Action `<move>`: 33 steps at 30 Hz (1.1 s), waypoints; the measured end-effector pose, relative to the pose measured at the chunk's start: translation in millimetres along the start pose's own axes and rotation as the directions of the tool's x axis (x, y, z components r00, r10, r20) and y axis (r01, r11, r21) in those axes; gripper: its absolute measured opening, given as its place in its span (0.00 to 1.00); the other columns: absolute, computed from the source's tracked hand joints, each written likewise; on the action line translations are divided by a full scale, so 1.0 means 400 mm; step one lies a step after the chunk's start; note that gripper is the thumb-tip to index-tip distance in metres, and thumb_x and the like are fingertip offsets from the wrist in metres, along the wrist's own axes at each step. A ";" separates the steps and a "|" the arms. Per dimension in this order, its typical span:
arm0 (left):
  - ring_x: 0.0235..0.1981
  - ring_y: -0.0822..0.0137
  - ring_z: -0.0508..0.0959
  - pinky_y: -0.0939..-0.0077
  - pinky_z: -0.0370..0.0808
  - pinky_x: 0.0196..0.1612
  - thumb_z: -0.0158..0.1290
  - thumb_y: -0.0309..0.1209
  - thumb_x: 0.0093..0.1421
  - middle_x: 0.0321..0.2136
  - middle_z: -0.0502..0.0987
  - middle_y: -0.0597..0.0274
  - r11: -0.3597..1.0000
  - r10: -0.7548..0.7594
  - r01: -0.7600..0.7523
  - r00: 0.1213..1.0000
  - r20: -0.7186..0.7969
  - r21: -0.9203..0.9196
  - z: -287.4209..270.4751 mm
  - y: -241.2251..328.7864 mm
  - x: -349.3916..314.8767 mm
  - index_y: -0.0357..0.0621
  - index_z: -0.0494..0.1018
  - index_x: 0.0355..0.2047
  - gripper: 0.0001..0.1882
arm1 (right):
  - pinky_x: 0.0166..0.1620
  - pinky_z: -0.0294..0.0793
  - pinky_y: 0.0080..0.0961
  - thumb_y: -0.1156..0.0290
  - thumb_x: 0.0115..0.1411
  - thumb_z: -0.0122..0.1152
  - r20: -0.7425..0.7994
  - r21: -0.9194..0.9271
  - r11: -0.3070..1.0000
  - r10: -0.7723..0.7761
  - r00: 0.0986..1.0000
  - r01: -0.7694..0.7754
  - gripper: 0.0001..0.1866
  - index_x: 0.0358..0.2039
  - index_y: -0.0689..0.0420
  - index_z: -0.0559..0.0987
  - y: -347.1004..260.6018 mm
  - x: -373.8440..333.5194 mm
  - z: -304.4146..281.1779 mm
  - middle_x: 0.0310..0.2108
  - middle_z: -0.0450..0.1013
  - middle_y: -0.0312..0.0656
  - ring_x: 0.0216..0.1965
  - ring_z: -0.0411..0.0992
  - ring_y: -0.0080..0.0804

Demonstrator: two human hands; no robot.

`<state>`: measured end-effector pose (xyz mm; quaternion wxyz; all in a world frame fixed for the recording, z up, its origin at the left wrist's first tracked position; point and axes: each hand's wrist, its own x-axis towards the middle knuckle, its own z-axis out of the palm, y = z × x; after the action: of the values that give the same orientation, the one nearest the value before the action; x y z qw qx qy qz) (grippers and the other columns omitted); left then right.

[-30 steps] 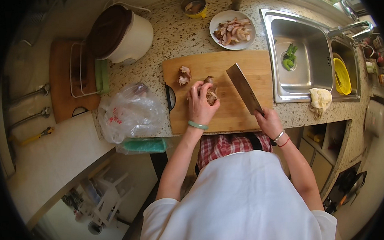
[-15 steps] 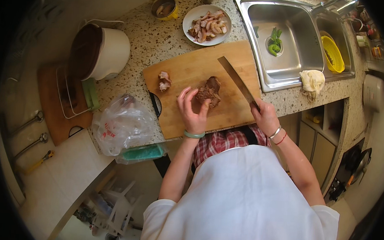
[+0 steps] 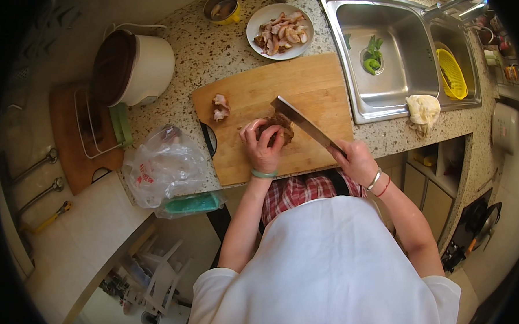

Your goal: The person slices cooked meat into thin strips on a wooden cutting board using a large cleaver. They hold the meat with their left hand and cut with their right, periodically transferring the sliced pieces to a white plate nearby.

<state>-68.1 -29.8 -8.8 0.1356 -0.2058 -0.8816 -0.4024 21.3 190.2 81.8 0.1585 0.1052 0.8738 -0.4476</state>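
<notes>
On the wooden cutting board lies a piece of brown cooked meat. My left hand presses down on it with curled fingers, hiding part of it. In my right hand is a wide-bladed kitchen knife, gripped by its handle. Its blade slants across the board toward the upper left, and its far end is over the meat's far edge; I cannot tell whether it touches. A small pale meat scrap sits by itself near the board's left side.
Beyond the board stand a white plate of sliced meat and a yellow cup. The steel sink at right holds green peppers and a yellow basket; a cloth drapes its edge. Left are a rice cooker and plastic bag.
The knife has swung left and down, from beside the meat to over its far edge. My left fingers have curled from spread beside the meat onto it.
</notes>
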 end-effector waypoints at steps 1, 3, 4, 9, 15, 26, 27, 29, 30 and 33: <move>0.46 0.56 0.68 0.63 0.67 0.48 0.63 0.26 0.50 0.43 0.70 0.60 1.000 0.002 -0.002 1.000 -0.005 -0.012 0.002 -0.007 -0.004 0.50 0.78 0.34 0.10 | 0.26 0.67 0.38 0.72 0.62 0.58 0.034 -0.009 1.000 0.009 0.999 -0.009 0.07 0.32 0.64 0.76 -0.003 -0.004 -0.004 0.21 0.68 0.58 0.21 0.66 0.54; 0.45 0.57 0.69 0.65 0.68 0.46 0.63 0.25 0.50 0.43 0.71 0.60 0.999 -0.001 0.001 1.000 -0.010 -0.032 -0.003 -0.013 -0.007 0.49 0.78 0.34 0.10 | 0.27 0.69 0.41 0.70 0.62 0.58 0.056 -0.044 0.999 0.012 0.998 -0.009 0.09 0.31 0.64 0.76 -0.007 -0.009 -0.008 0.21 0.70 0.56 0.23 0.69 0.54; 0.45 0.57 0.69 0.66 0.68 0.44 0.62 0.24 0.50 0.43 0.71 0.60 0.999 -0.003 0.003 1.000 -0.013 -0.042 -0.005 -0.016 -0.008 0.49 0.78 0.34 0.10 | 0.28 0.70 0.42 0.68 0.63 0.58 0.067 -0.061 0.998 0.013 0.998 -0.009 0.10 0.30 0.63 0.77 -0.007 -0.012 -0.009 0.21 0.71 0.55 0.24 0.71 0.55; 0.44 0.58 0.69 0.68 0.69 0.42 0.63 0.23 0.49 0.44 0.71 0.61 0.997 -0.018 0.015 0.999 -0.041 -0.072 0.004 -0.019 -0.011 0.48 0.79 0.34 0.11 | 0.29 0.70 0.44 0.68 0.63 0.58 0.069 -0.079 0.997 -0.017 0.997 0.022 0.10 0.30 0.63 0.77 -0.009 -0.020 -0.018 0.20 0.71 0.55 0.23 0.70 0.55; 0.44 0.59 0.69 0.69 0.69 0.42 0.63 0.21 0.47 0.44 0.71 0.61 0.995 -0.047 0.043 0.998 -0.036 -0.091 0.005 -0.015 -0.006 0.47 0.79 0.32 0.11 | 0.29 0.72 0.44 0.68 0.63 0.58 0.067 -0.168 0.986 0.005 0.998 0.007 0.09 0.31 0.62 0.77 -0.038 -0.027 -0.030 0.20 0.72 0.54 0.24 0.72 0.54; 0.44 0.58 0.71 0.67 0.70 0.44 0.63 0.23 0.48 0.42 0.71 0.60 0.986 -0.120 0.118 0.993 -0.006 -0.118 -0.011 0.005 0.011 0.46 0.79 0.35 0.12 | 0.27 0.72 0.43 0.68 0.63 0.57 0.032 -0.191 0.982 0.024 0.999 -0.017 0.09 0.33 0.61 0.78 -0.063 -0.026 -0.022 0.20 0.73 0.53 0.22 0.72 0.53; 0.44 0.58 0.71 0.67 0.70 0.45 0.63 0.23 0.49 0.42 0.71 0.60 0.982 -0.148 0.149 0.989 0.020 -0.114 -0.020 0.014 0.020 0.46 0.79 0.35 0.12 | 0.28 0.72 0.43 0.68 0.63 0.57 0.041 -0.192 0.981 0.035 0.999 -0.026 0.09 0.33 0.61 0.78 -0.066 -0.023 -0.027 0.20 0.73 0.54 0.22 0.72 0.53; 0.43 0.58 0.71 0.66 0.70 0.45 0.64 0.24 0.49 0.41 0.71 0.60 0.976 -0.181 0.186 0.982 0.059 -0.111 -0.026 0.015 0.023 0.47 0.79 0.36 0.13 | 0.28 0.72 0.43 0.68 0.63 0.57 0.060 -0.199 0.980 0.038 0.997 -0.025 0.09 0.33 0.62 0.78 -0.068 -0.018 -0.031 0.20 0.73 0.54 0.22 0.72 0.54; 0.42 0.58 0.71 0.66 0.69 0.45 0.64 0.24 0.49 0.41 0.71 0.61 0.975 -0.185 0.193 0.980 0.071 -0.113 -0.028 0.009 0.023 0.48 0.79 0.37 0.13 | 0.29 0.72 0.43 0.68 0.63 0.57 0.070 -0.203 0.979 0.029 0.997 -0.015 0.09 0.33 0.62 0.78 -0.069 -0.015 -0.032 0.20 0.73 0.54 0.23 0.72 0.54; 0.42 0.58 0.71 0.65 0.69 0.47 0.63 0.24 0.49 0.40 0.71 0.60 0.980 -0.166 0.172 0.984 0.068 -0.099 -0.025 0.002 0.021 0.47 0.79 0.37 0.13 | 0.29 0.72 0.43 0.68 0.63 0.57 0.089 -0.217 0.976 0.017 0.996 0.003 0.10 0.33 0.62 0.78 -0.069 -0.009 -0.032 0.20 0.73 0.54 0.23 0.72 0.53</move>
<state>-74.2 -34.9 1.6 0.0637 -0.1489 -0.8774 -0.4515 13.2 184.8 110.8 0.2098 0.0701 0.9090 -0.3533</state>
